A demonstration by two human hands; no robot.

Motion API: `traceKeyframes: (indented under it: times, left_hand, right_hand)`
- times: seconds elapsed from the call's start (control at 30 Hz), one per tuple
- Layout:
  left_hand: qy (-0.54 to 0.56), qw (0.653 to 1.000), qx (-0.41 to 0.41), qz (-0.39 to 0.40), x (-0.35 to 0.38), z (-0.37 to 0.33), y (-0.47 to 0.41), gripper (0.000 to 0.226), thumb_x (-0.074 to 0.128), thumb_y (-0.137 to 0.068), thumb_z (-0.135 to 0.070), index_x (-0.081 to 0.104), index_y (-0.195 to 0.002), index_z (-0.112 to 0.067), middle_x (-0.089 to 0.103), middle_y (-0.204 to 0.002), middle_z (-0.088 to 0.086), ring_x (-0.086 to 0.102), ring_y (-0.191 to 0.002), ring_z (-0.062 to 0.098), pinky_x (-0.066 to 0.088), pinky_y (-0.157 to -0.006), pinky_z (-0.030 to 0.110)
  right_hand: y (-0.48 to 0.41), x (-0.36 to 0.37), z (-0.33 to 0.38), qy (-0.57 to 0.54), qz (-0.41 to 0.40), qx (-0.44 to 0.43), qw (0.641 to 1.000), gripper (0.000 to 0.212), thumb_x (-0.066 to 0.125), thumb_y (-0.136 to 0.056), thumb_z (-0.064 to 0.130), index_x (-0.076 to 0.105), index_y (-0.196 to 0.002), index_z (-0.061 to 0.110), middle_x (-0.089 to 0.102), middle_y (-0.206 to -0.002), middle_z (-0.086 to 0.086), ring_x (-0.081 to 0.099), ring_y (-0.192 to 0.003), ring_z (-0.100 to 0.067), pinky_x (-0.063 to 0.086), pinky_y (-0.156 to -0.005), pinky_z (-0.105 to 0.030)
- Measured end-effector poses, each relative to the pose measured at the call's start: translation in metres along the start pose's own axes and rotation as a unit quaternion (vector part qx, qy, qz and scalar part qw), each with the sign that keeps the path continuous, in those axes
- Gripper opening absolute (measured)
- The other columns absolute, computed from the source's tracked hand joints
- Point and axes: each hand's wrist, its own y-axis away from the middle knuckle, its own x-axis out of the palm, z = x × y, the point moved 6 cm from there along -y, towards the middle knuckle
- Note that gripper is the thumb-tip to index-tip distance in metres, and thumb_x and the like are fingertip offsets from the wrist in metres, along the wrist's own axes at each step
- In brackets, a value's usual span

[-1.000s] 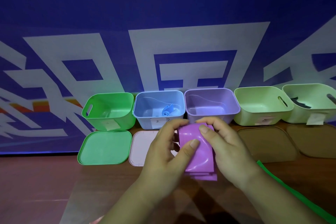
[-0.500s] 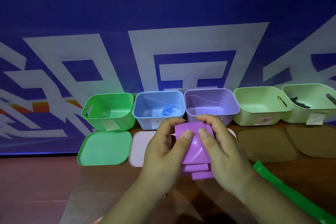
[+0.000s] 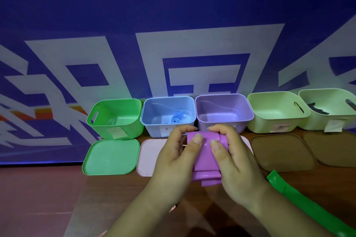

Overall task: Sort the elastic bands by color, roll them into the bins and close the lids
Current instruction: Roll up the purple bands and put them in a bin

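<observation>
Big blue backdrop [image 3: 173, 15] with white shapes, brown table [image 3: 38, 208] in front, 5 open bins [image 3: 115, 121] in a row along it, lids [image 3: 111, 157] lying flat before them. Left hand [image 3: 173, 161] and right hand [image 3: 238, 165] both pinch the purple band [image 3: 206, 158] just in front of the purple bin [image 3: 242, 123], thumbs on top, fingers curled over the rolled end. Looks mid-roll to me, the tail's loose underneath. Next it needs winding up, then dropping into that bin. Green band [image 3: 300, 197] lies at right; a small blue roll [image 3: 177, 118] sits in the blue bin [image 3: 152, 129].
</observation>
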Motion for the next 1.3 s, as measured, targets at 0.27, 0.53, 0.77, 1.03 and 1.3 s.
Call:
traceKeyframes:
  times: [0.27,0.53,0.77,1.03,1.3]
  left_hand:
    - [-0.107,0.993,0.05,0.03,0.003,-0.005,0.008,0.023,0.057,-0.089,-0.045,0.053,-0.112,-0.046,0.067,-0.104,-0.017,0.066,-0.088,0.006,0.053,-0.077,0.02]
    - [-0.272,0.953,0.132,-0.025,-0.004,-0.009,0.008,0.028,0.052,-0.091,-0.053,0.05,-0.117,-0.043,0.059,-0.105,-0.024,0.058,-0.098,0.002,0.042,-0.078,0.01]
    - [-0.228,0.966,0.11,-0.043,-0.003,-0.007,0.007,0.018,0.054,-0.092,-0.046,0.056,-0.108,-0.039,0.063,-0.096,-0.023,0.061,-0.088,0.003,0.044,-0.072,0.011]
    - [-0.079,0.996,0.009,-0.043,0.004,0.0,0.001,0.017,0.053,-0.092,-0.04,0.064,-0.092,-0.026,0.067,-0.081,-0.006,0.061,-0.073,0.008,0.054,-0.071,0.024]
    - [-0.115,0.993,0.024,-0.029,0.007,0.001,0.003,0.026,0.044,-0.091,-0.05,0.059,-0.097,-0.029,0.066,-0.081,-0.011,0.06,-0.071,0.004,0.05,-0.067,0.021]
  right_hand:
    - [-0.003,-0.001,-0.005,-0.05,-0.012,0.055,0.997,0.028,0.043,-0.089,0.052,0.057,-0.105,0.034,0.062,-0.099,0.022,0.062,-0.089,-0.007,0.049,-0.07,-0.017]
    - [-0.004,0.005,-0.01,-0.218,0.011,0.2,0.955,0.014,0.049,-0.1,0.021,0.063,-0.097,0.023,0.06,-0.066,0.03,0.065,-0.061,-0.003,0.058,-0.05,-0.032]
    - [-0.005,0.004,-0.004,-0.135,0.003,0.127,0.983,0.014,0.049,-0.101,0.036,0.06,-0.091,0.036,0.06,-0.08,0.031,0.063,-0.081,-0.003,0.053,-0.073,-0.017]
    - [0.001,-0.001,0.011,0.048,-0.03,-0.039,0.998,0.032,0.038,-0.093,0.047,0.051,-0.117,0.031,0.057,-0.108,0.022,0.048,-0.1,0.017,0.031,-0.081,0.003]
    - [-0.003,-0.002,0.005,0.045,-0.046,-0.027,0.998,0.022,0.038,-0.093,0.045,0.052,-0.101,0.03,0.06,-0.089,0.017,0.056,-0.085,0.0,0.038,-0.072,-0.008]
